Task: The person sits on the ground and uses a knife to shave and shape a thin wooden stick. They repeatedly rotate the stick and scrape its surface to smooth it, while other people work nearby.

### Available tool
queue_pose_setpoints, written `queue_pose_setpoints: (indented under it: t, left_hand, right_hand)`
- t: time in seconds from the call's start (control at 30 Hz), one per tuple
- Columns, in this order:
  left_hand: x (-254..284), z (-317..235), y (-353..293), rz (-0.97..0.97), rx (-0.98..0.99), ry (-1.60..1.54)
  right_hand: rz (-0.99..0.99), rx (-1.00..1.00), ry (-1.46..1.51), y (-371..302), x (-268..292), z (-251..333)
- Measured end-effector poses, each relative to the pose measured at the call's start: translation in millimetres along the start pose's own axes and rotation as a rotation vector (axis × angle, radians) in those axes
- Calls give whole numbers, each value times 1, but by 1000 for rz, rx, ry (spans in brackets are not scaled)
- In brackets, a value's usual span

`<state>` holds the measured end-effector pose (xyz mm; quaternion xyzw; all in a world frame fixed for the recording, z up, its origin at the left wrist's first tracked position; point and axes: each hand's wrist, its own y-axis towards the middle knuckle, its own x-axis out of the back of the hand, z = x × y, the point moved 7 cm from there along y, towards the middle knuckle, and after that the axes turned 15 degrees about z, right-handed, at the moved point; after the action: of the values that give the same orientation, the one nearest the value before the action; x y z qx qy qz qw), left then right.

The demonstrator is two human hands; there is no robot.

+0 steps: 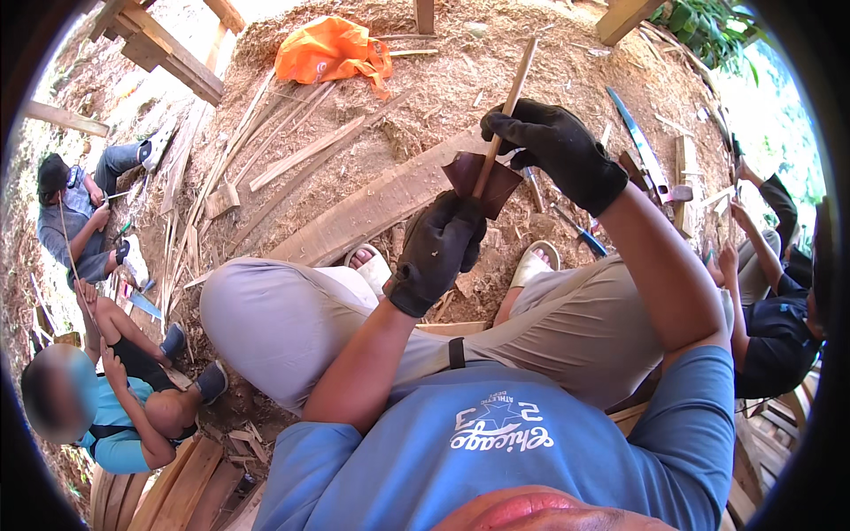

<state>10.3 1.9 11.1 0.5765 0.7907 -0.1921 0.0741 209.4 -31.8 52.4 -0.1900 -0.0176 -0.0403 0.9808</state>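
Wooden stick [521, 78]: seemingly rounded, remainder unclear; my left hand [441, 241] pinching brown sheet [503, 187] against it, right hand [565, 149] pinching higher.

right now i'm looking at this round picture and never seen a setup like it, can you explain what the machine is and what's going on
There is no machine: a person in a blue shirt wears a camera on their head, looking down. Its wide lens makes the picture round and bends straight edges. There is just this one view.

Both hands wear black gloves. The left hand holds a brown piece against the lower part of a thin stick; the right hand has its fingers on the stick higher up.

On the ground lie wood strips, a thick board and an orange bag. Other people sit at both sides.
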Motion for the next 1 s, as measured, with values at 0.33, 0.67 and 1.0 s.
queue_pose_setpoints:
  t: [0.33,0.67,1.0]
  left_hand:
    - [51,-79,9,-286,156,798]
    - [109,-125,87,-122,-16,310]
    - [133,-101,144,39,51,159]
  right_hand:
    - [63,136,328,26,-5,9]
    - [114,245,-16,47,36,39]
    - [350,74,536,78,40,-12]
